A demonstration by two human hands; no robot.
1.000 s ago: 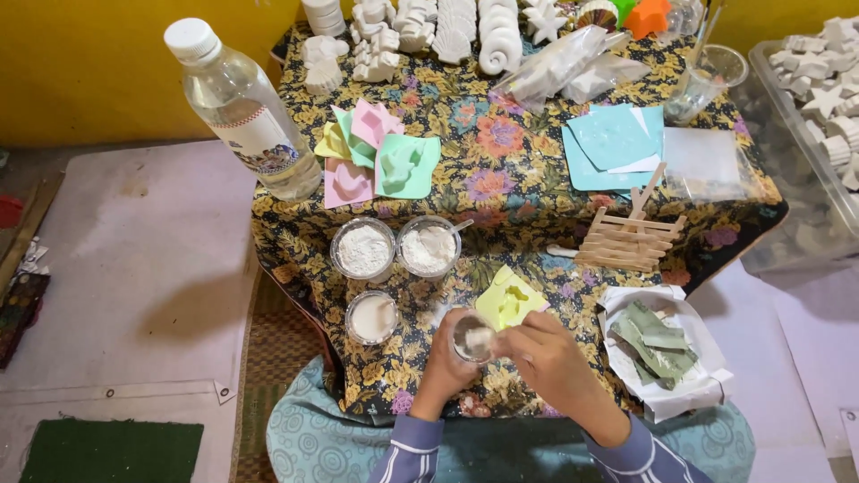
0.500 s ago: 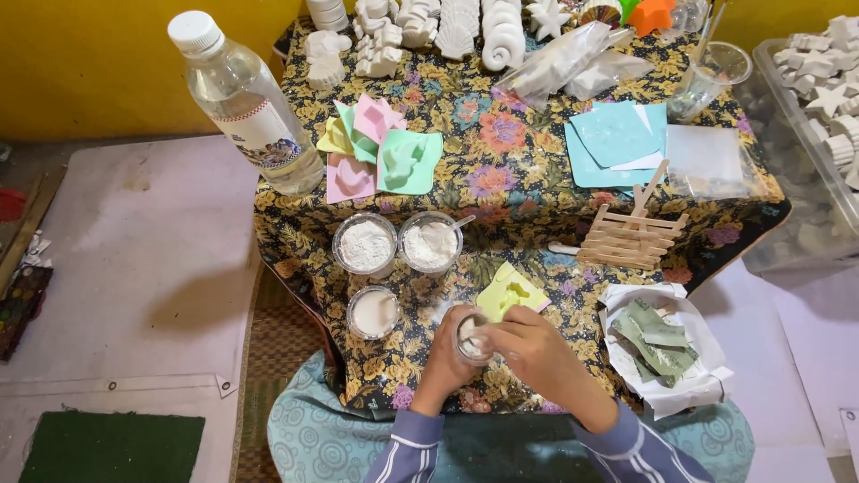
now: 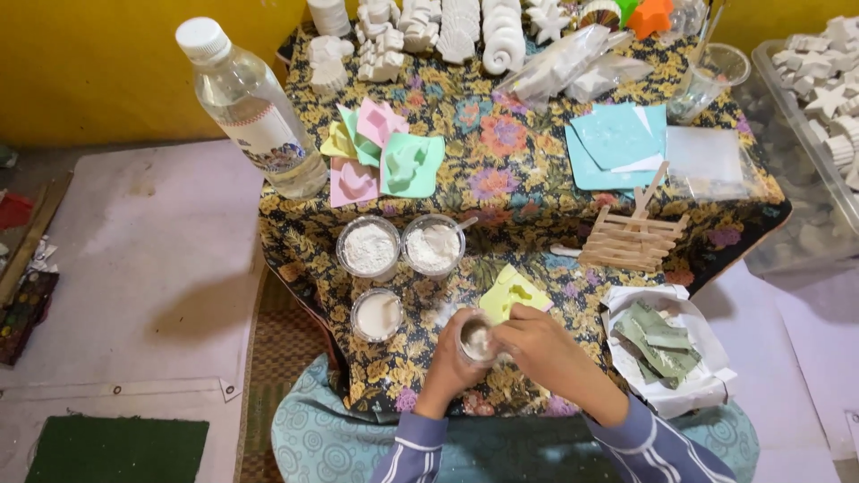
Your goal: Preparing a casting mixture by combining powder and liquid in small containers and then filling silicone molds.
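Note:
My left hand (image 3: 447, 368) is wrapped around a small clear cup (image 3: 477, 340) of white paste at the near edge of the flowered table (image 3: 501, 170). My right hand (image 3: 541, 344) is closed over the cup's rim from the right, its fingers pinched as if on a stirrer that I cannot make out. Just beyond the cup lies a yellow-green mould (image 3: 512, 292). Two cups of white powder (image 3: 369, 248) (image 3: 433, 246) and a third cup of white mix (image 3: 377, 315) stand to the left.
A tall clear water bottle (image 3: 255, 112) stands at the table's left corner beside pink and green moulds (image 3: 385, 156). White plaster casts (image 3: 447, 27) line the far edge. Teal sheets (image 3: 617, 143), a stick frame (image 3: 635, 237), paper with green pieces (image 3: 667, 344), a clear bin (image 3: 819, 134) lie right.
My hands have stayed on the small cup, the right hand shifting slightly over its rim. The view has drifted a little; nothing else on the table moved.

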